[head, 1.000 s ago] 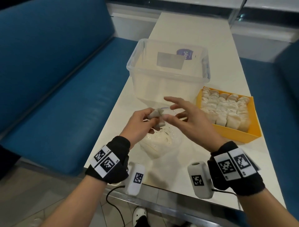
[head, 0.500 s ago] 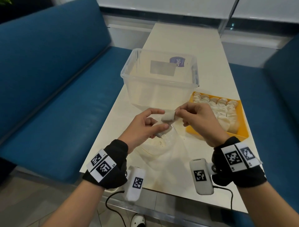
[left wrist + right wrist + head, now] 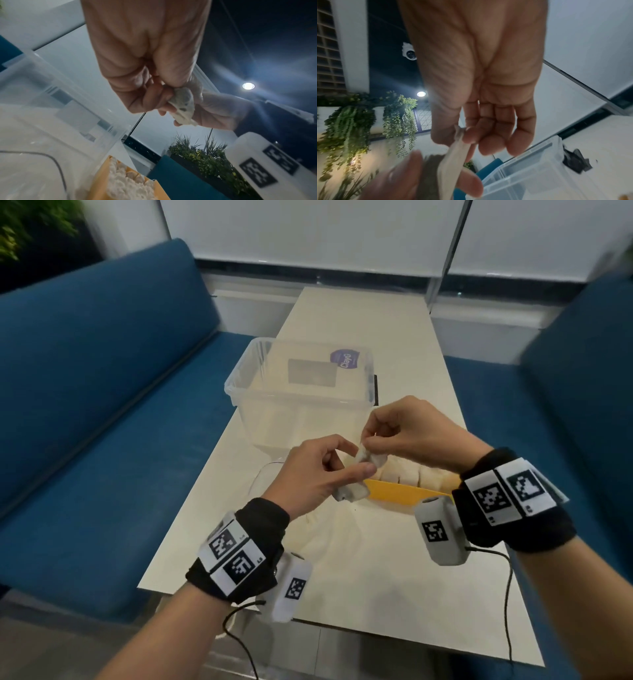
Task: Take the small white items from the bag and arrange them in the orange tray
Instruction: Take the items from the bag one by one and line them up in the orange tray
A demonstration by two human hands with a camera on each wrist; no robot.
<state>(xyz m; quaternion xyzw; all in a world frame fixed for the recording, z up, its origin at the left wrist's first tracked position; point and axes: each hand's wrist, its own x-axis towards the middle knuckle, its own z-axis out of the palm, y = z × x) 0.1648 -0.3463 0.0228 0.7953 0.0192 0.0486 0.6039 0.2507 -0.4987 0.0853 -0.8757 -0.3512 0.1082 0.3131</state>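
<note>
My left hand (image 3: 356, 465) and right hand (image 3: 369, 441) both pinch one small white item (image 3: 369, 457) in the air, just above the near edge of the orange tray (image 3: 404, 495). A second white item (image 3: 352, 493) sits under my left hand's curled fingers. The tray holds several white items (image 3: 416, 474) in rows. In the left wrist view the speckled white item (image 3: 183, 106) is in my left hand's grip, with the tray (image 3: 100, 181) below. In the right wrist view thumb and forefinger pinch the item's (image 3: 456, 150) top edge. The clear bag (image 3: 263, 479) lies flat on the table.
A large clear plastic tub (image 3: 301, 402) stands on the white table (image 3: 359, 577) just behind my hands. Blue benches (image 3: 102, 412) run along both sides. Cables hang off the table's near edge.
The right hand, open a second ago, now pinches the white item together with the left. Both hands have risen and moved right, toward the tray. The head view has tilted up.
</note>
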